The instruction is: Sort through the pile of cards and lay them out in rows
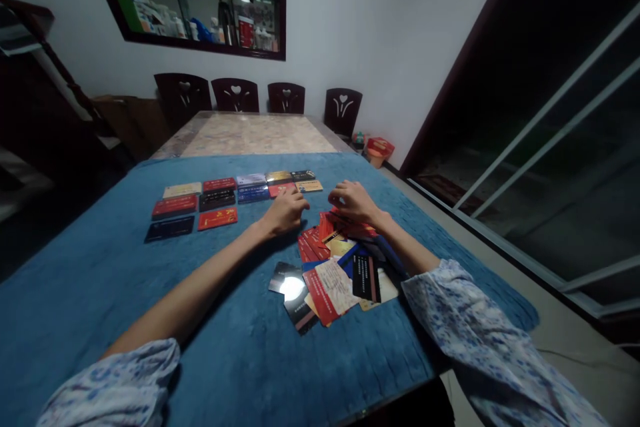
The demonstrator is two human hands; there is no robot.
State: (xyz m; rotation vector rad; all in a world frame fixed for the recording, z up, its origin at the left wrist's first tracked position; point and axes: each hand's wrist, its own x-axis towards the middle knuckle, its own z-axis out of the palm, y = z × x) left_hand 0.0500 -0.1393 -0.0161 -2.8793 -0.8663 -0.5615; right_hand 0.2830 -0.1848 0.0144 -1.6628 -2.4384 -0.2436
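Observation:
My left hand [287, 211] is above the cloth with its fingers curled, close to a red card [281, 189] that it partly covers. I cannot make out whether anything is in its fingers. My right hand [353, 201] hovers over the far end of a loose pile of cards, its fingers bent inward; what they hold, if anything, is hidden. In the pile lie a red and white card [332, 290], a black card with a stripe [366, 278], red cards [313, 245] and a shiny dark card [288, 279], overlapping at odd angles.
Beyond my left forearm, cards lie in rows, among them an orange-red card [218, 218], a dark blue card [170, 229], a blue card [253, 193] and a yellow card [309, 185]. A blue cloth [100, 267] covers the table's near part. Chairs [235, 95] stand behind.

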